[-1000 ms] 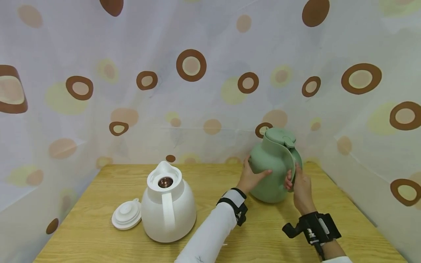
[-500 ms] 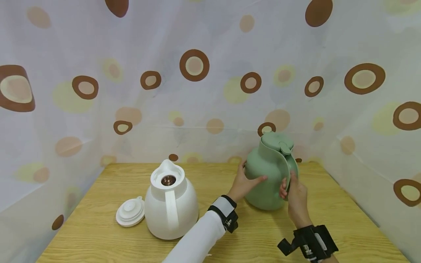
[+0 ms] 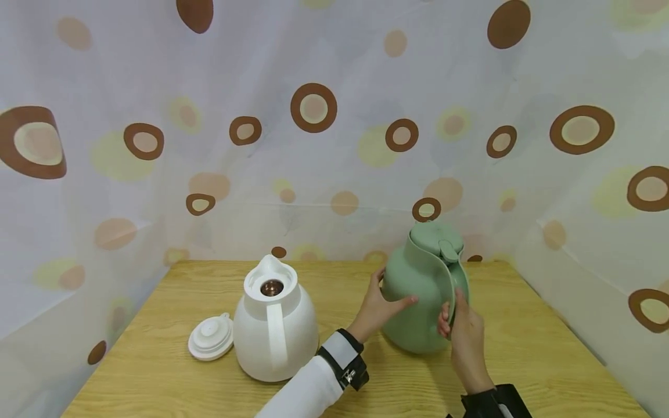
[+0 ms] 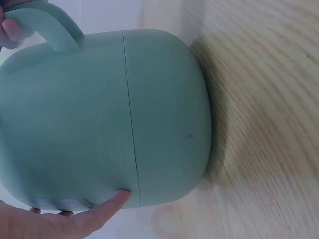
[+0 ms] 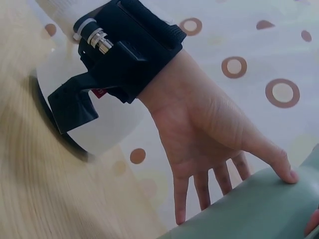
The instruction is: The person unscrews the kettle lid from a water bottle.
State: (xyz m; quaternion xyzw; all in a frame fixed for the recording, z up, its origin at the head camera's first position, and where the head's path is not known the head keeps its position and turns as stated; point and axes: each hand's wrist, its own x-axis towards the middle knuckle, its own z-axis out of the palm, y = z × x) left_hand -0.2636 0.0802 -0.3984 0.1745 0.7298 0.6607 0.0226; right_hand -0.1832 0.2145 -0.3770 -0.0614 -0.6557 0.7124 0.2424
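Note:
A green vacuum jug (image 3: 415, 278) with its lid on is at the right of the table in the head view. My left hand (image 3: 382, 307) rests against its left side, thumb across the front and fingers reaching round behind. The right wrist view shows these left fingers (image 5: 202, 191) spread and fairly straight, their tips at the jug. My right hand (image 3: 467, 337) grips the jug's handle (image 3: 459, 276), which faces me and to the right. In the left wrist view the jug's base sits close over the wooden surface, with a shadow beside it.
A white vacuum jug (image 3: 300, 331) stands uncovered left of my left forearm, its coppery inside showing. A round white lid (image 3: 211, 338) lies beside it on the wooden table (image 3: 157, 383). A patterned curtain (image 3: 334, 168) hangs behind and at both sides.
Both hands have brought the green jug nearer to me and slightly left, lower in the head view. It leans less now. The white jug and its lid stay in place.

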